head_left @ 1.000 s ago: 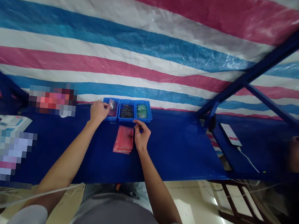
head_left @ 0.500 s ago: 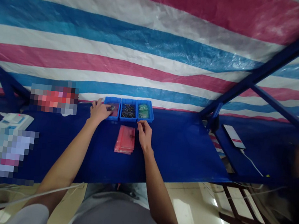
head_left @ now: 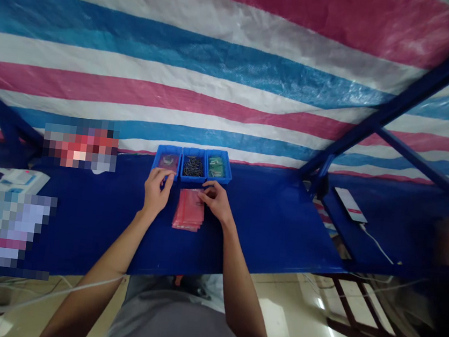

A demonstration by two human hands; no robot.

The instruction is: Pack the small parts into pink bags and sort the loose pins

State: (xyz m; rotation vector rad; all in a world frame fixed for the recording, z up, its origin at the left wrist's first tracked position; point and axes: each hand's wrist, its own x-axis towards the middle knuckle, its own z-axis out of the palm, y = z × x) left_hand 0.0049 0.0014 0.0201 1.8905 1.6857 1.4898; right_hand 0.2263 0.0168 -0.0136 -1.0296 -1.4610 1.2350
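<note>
Left hand point(head_left: 157, 190) curled just below the blue bins point(head_left: 195, 151), right hand point(head_left: 215, 200) at the pink bags point(head_left: 188, 213), stacked within easy reach; any grip on either side is impossible to tell.

We note the left hand point(head_left: 157, 193) has withdrawn from the left tray point(head_left: 166, 168) and now sits just in front of it, beside the red plastic bags point(head_left: 189, 210); the right hand point(head_left: 215, 200) has shifted from the trays' front edge to over the bags' upper right corner.
</note>
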